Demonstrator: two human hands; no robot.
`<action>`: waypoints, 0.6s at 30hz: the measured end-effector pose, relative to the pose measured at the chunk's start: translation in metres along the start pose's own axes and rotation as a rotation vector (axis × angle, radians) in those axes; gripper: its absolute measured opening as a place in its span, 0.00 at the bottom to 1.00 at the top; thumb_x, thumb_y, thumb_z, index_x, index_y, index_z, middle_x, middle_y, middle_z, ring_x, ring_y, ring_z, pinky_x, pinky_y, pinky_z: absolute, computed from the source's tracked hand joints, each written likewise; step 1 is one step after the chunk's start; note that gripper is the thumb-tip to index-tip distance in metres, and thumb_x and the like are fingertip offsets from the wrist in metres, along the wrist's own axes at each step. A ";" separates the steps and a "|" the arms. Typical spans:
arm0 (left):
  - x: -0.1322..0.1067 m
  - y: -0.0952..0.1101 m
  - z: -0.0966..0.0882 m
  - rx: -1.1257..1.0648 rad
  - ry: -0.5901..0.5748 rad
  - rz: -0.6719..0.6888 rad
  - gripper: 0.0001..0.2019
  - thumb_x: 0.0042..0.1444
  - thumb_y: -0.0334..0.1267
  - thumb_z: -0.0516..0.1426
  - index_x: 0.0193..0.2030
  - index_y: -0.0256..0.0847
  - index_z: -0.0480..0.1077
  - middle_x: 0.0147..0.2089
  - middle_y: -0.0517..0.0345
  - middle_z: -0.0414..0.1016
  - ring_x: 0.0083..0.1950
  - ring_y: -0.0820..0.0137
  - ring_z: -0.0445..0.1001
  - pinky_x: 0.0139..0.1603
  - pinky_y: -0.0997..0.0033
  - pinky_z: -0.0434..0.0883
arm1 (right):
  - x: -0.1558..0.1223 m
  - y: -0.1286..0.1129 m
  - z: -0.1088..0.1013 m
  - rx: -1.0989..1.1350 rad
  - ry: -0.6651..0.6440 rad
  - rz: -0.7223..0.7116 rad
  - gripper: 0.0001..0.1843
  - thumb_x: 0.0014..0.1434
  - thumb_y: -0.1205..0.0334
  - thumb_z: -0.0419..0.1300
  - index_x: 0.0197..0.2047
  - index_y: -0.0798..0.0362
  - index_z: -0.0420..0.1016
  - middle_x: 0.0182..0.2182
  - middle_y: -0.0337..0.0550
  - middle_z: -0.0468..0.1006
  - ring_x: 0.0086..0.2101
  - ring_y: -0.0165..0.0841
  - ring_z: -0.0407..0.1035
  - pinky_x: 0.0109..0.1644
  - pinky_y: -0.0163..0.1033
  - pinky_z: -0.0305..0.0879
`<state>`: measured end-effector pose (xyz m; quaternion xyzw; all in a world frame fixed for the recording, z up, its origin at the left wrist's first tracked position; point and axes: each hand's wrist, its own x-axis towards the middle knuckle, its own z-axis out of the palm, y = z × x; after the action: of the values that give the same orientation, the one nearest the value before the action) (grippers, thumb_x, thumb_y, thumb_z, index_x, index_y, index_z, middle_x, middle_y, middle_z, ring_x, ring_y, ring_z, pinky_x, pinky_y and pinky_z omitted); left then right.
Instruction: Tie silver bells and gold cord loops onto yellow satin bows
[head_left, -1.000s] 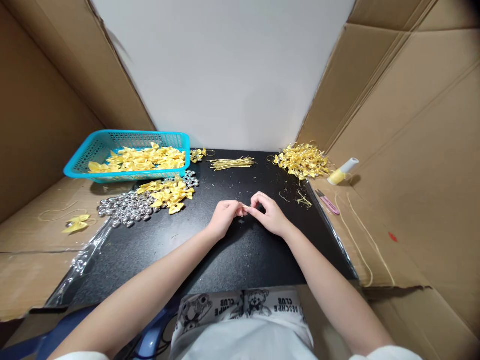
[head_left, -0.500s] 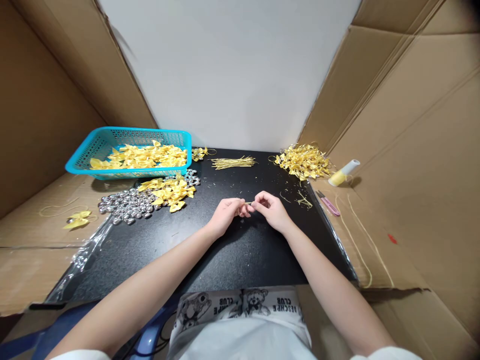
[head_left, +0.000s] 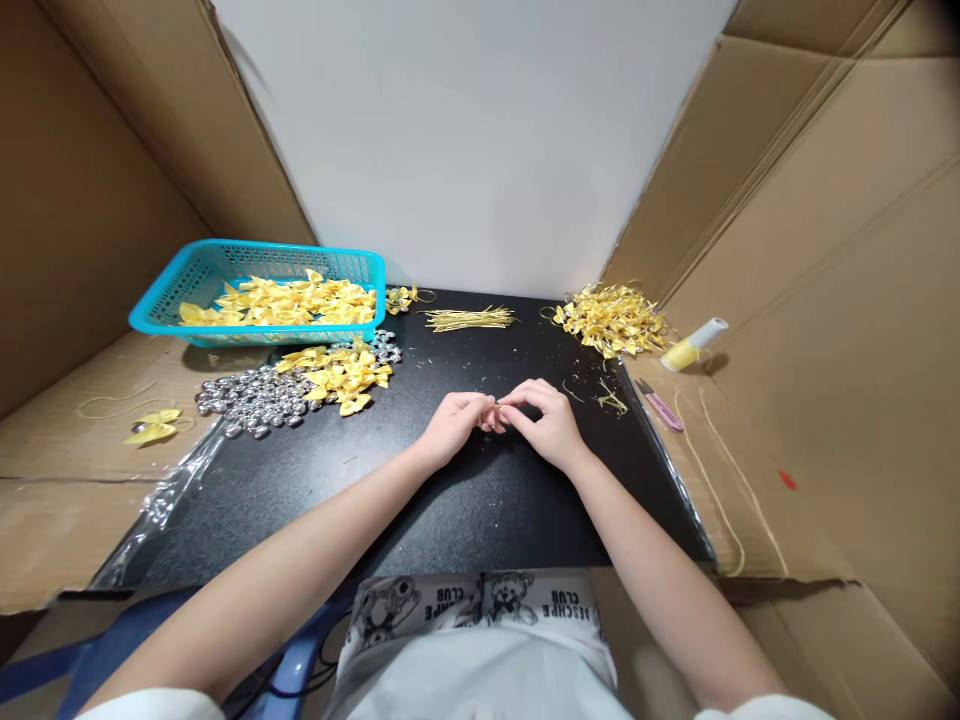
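Observation:
Over the middle of the black table my left hand [head_left: 457, 425] and my right hand [head_left: 547, 425] meet at the fingertips. Both are closed in a pinch on a short bit of thin gold cord [head_left: 497, 404], mostly hidden by the fingers. Beyond them lies a bundle of cut gold cords [head_left: 471, 319]. To the left are a heap of silver bells or beads [head_left: 255, 400], too small to tell which, and a small pile of yellow ribbon bows [head_left: 345, 375].
A blue basket [head_left: 262, 337] of yellow bows stands back left. Finished-looking bows with cords [head_left: 611, 318] are heaped back right. Near them are cord scraps [head_left: 612, 399], pink-handled snips [head_left: 660, 407] and a spool [head_left: 694, 345]. A single bow [head_left: 154, 427] lies on cardboard at left.
The fingertips of both hands have drawn closer together, and less of the gold cord shows between them. The view has tilted slightly; the piles look the same.

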<state>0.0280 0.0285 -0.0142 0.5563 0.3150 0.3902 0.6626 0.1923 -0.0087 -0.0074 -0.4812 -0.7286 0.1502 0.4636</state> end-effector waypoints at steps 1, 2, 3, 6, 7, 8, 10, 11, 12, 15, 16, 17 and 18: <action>0.000 0.000 0.000 0.000 -0.002 0.001 0.16 0.52 0.42 0.57 0.16 0.38 0.68 0.22 0.56 0.74 0.27 0.70 0.71 0.34 0.71 0.66 | 0.000 0.000 0.000 -0.017 -0.008 -0.002 0.04 0.59 0.64 0.63 0.32 0.49 0.79 0.30 0.41 0.79 0.34 0.35 0.71 0.44 0.45 0.64; 0.000 -0.001 0.000 -0.002 -0.003 0.001 0.17 0.52 0.43 0.57 0.16 0.38 0.68 0.23 0.55 0.75 0.27 0.70 0.71 0.34 0.70 0.66 | 0.000 0.000 -0.001 -0.029 -0.012 -0.002 0.06 0.59 0.63 0.62 0.30 0.49 0.78 0.30 0.41 0.79 0.34 0.35 0.71 0.44 0.45 0.64; 0.000 -0.001 0.000 -0.006 -0.004 -0.001 0.17 0.52 0.43 0.57 0.16 0.38 0.67 0.24 0.54 0.76 0.27 0.70 0.71 0.33 0.70 0.66 | 0.001 -0.001 -0.001 -0.035 -0.012 -0.001 0.07 0.60 0.63 0.62 0.30 0.49 0.78 0.30 0.40 0.79 0.34 0.35 0.71 0.44 0.45 0.64; 0.001 -0.002 0.000 -0.017 -0.007 -0.010 0.17 0.53 0.43 0.56 0.17 0.38 0.67 0.27 0.52 0.79 0.26 0.71 0.71 0.32 0.71 0.65 | 0.001 -0.003 -0.003 -0.026 0.015 -0.003 0.07 0.60 0.63 0.61 0.30 0.49 0.77 0.30 0.41 0.79 0.34 0.35 0.71 0.43 0.44 0.64; 0.001 -0.002 0.000 -0.021 -0.008 -0.012 0.17 0.53 0.43 0.56 0.17 0.38 0.67 0.27 0.52 0.79 0.26 0.71 0.71 0.32 0.71 0.65 | 0.001 -0.003 -0.004 -0.022 0.025 -0.004 0.07 0.60 0.63 0.61 0.30 0.49 0.77 0.30 0.41 0.78 0.34 0.35 0.71 0.43 0.44 0.64; 0.001 -0.002 0.000 -0.025 -0.010 -0.015 0.17 0.53 0.43 0.56 0.17 0.38 0.67 0.27 0.52 0.79 0.26 0.71 0.71 0.32 0.71 0.65 | 0.001 -0.003 -0.004 -0.020 0.034 -0.002 0.07 0.60 0.63 0.61 0.30 0.49 0.77 0.30 0.41 0.78 0.33 0.35 0.70 0.43 0.44 0.64; 0.001 -0.002 0.000 -0.034 -0.023 -0.022 0.17 0.53 0.43 0.56 0.17 0.38 0.67 0.28 0.51 0.80 0.27 0.71 0.72 0.33 0.71 0.65 | 0.001 -0.003 -0.004 -0.014 0.048 0.002 0.07 0.60 0.63 0.61 0.30 0.50 0.77 0.30 0.41 0.77 0.33 0.35 0.70 0.42 0.44 0.64; 0.000 -0.002 0.000 -0.039 -0.034 -0.026 0.17 0.53 0.44 0.57 0.17 0.38 0.67 0.28 0.51 0.80 0.27 0.71 0.72 0.33 0.71 0.66 | 0.001 -0.003 -0.003 -0.010 0.055 0.004 0.07 0.60 0.63 0.61 0.30 0.50 0.77 0.30 0.41 0.77 0.32 0.34 0.70 0.42 0.43 0.65; 0.000 -0.002 0.000 -0.045 -0.048 -0.032 0.17 0.53 0.44 0.57 0.17 0.38 0.67 0.28 0.51 0.80 0.27 0.71 0.72 0.33 0.71 0.66 | 0.000 -0.002 -0.003 -0.005 0.061 0.006 0.07 0.60 0.63 0.60 0.30 0.50 0.77 0.29 0.41 0.77 0.32 0.34 0.70 0.41 0.43 0.65; -0.001 -0.002 0.000 -0.069 -0.087 -0.052 0.16 0.51 0.43 0.57 0.17 0.37 0.67 0.28 0.50 0.80 0.27 0.70 0.73 0.35 0.70 0.67 | 0.000 0.001 0.001 0.008 0.054 0.023 0.06 0.59 0.64 0.60 0.30 0.51 0.76 0.28 0.41 0.76 0.31 0.34 0.69 0.39 0.41 0.65; -0.001 -0.002 0.000 -0.079 -0.094 -0.059 0.16 0.51 0.43 0.57 0.17 0.37 0.67 0.28 0.50 0.80 0.27 0.70 0.73 0.35 0.70 0.67 | 0.000 0.003 0.002 0.010 0.038 0.029 0.06 0.59 0.65 0.61 0.30 0.51 0.77 0.28 0.40 0.76 0.31 0.33 0.70 0.38 0.40 0.65; -0.001 -0.002 0.000 -0.089 -0.096 -0.065 0.16 0.51 0.43 0.57 0.17 0.37 0.67 0.28 0.50 0.80 0.27 0.70 0.73 0.35 0.70 0.67 | 0.001 0.004 0.002 0.009 0.021 0.035 0.05 0.58 0.65 0.61 0.31 0.50 0.77 0.28 0.40 0.76 0.32 0.33 0.70 0.38 0.40 0.66; -0.001 -0.002 0.000 -0.100 -0.093 -0.071 0.16 0.51 0.43 0.57 0.17 0.37 0.66 0.28 0.50 0.80 0.27 0.70 0.73 0.34 0.70 0.67 | 0.001 0.005 0.002 0.005 0.010 0.039 0.04 0.58 0.65 0.61 0.31 0.50 0.77 0.29 0.40 0.76 0.32 0.33 0.70 0.39 0.40 0.66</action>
<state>0.0280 0.0277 -0.0166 0.5284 0.2832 0.3555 0.7171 0.1936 -0.0053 -0.0111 -0.4951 -0.7164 0.1586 0.4652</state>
